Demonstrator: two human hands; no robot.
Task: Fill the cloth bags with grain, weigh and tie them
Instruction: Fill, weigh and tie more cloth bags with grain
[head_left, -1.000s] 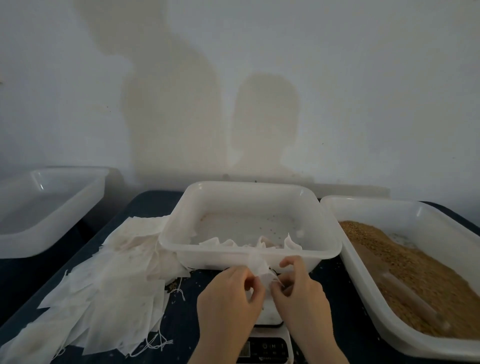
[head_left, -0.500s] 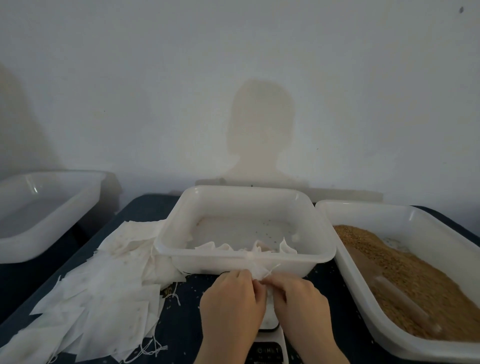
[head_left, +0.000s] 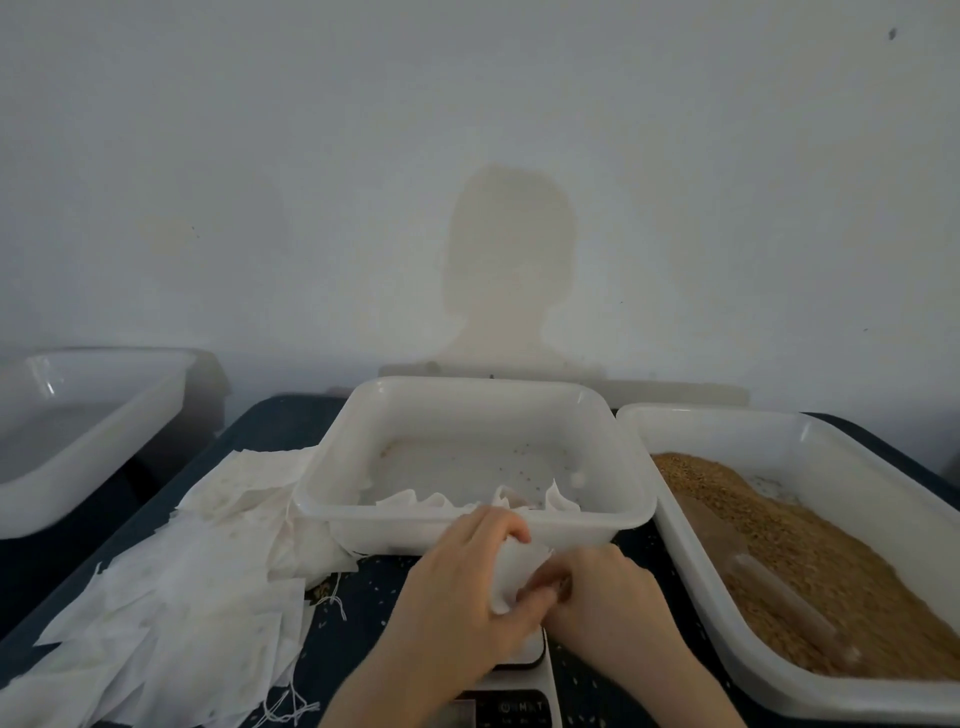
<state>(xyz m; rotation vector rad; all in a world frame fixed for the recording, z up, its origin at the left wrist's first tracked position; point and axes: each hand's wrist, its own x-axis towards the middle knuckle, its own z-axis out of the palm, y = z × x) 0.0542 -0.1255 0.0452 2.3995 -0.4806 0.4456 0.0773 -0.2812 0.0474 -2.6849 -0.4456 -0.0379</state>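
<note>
A small white cloth bag (head_left: 511, 574) is pinched by the left hand (head_left: 457, 597) and right hand (head_left: 602, 597); tying seems underway, and the drawstring must next be pulled tight.

Dark blue table (head_left: 363, 597): middle tub (head_left: 467, 527) at centre; empty bags (head_left: 197, 587) left of it, grain tub (head_left: 727, 597) right, scale (head_left: 519, 696) in front.

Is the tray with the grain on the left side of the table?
No, the grain tray sits at the right, and the pile of empty cloth bags lies on the left.
</note>
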